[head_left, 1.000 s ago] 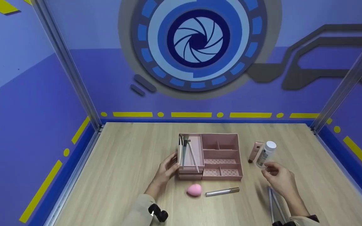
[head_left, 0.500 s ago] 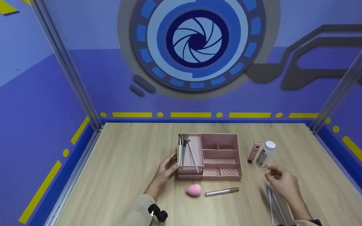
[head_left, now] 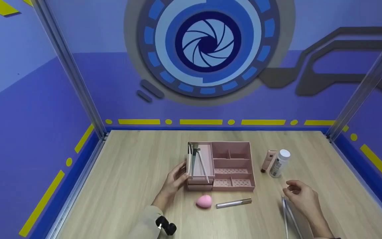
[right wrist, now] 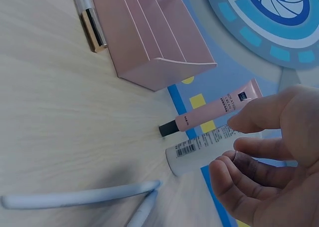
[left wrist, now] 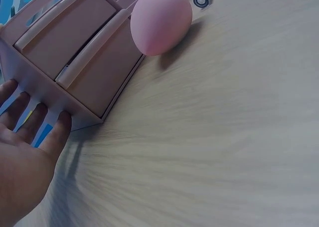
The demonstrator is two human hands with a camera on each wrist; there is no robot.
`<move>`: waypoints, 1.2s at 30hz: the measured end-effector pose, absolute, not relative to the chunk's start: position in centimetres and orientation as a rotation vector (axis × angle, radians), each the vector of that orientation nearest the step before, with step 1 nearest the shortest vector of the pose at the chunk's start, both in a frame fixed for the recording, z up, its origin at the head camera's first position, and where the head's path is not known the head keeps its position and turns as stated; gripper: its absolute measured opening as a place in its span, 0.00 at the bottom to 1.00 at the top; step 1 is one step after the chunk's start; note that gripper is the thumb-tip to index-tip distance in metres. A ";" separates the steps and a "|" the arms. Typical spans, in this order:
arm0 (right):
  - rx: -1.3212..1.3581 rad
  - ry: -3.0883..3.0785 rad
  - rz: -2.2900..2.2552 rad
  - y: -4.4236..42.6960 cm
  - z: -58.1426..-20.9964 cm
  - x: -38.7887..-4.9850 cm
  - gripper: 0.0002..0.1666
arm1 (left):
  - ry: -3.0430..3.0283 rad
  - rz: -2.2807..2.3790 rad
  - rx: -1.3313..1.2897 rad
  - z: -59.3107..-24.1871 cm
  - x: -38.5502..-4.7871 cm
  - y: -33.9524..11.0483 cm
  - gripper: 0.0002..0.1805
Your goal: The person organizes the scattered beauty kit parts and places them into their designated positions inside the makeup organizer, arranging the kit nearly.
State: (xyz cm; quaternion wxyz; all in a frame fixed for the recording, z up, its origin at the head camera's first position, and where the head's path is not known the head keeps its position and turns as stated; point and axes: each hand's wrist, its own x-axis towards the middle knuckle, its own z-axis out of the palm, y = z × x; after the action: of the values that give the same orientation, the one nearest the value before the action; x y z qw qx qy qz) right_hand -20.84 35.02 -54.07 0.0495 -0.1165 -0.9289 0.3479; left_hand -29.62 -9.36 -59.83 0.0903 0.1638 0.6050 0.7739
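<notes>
Left hand [head_left: 171,183], fingers extended against left side of pink organizer [head_left: 232,162] mid-scene, right hand [head_left: 303,197] loosely curled, holding nothing, nearer than white bottle [head_left: 280,164], bottle partly hidden by fingers from right wrist, pale rods [head_left: 285,215] cut off at near ends

- Left sleeve [head_left: 143,222]: pale, slanting up from the bottom edge, left of centre, in the head view.
- Left wrist [head_left: 160,200]: bare just past the cuff.
- Left hand [head_left: 173,183]: lower centre of the head view, thumb below the fingers; at the left edge of the left wrist view, fingers [left wrist: 56,134] nearly straight and spread, tips upward.
- Right forearm [head_left: 321,225]: bare, slanting down to the bottom edge, right of centre.
- Right hand [head_left: 303,196]: lower right, fingers loosely curled; whether thumb and forefinger touch is hard to tell.
</notes>
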 end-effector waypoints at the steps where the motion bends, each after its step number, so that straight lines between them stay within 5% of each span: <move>1: -0.358 -2.827 1.060 35.1 -54.1 -20.8 0.23 | 1.799 2.301 0.485 -59.8 -29.6 -9.4 0.36; 36: -0.621 -2.917 1.216 36.3 -56.8 -19.4 0.25 | 1.807 2.296 0.486 -59.9 -29.6 -9.3 0.36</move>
State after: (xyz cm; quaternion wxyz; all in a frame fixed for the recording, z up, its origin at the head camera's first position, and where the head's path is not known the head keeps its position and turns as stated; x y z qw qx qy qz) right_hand -19.37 36.33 -56.84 -0.0393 -0.1927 -0.9050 0.3772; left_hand -29.61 -9.33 -59.85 0.0897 0.1633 0.6076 0.7721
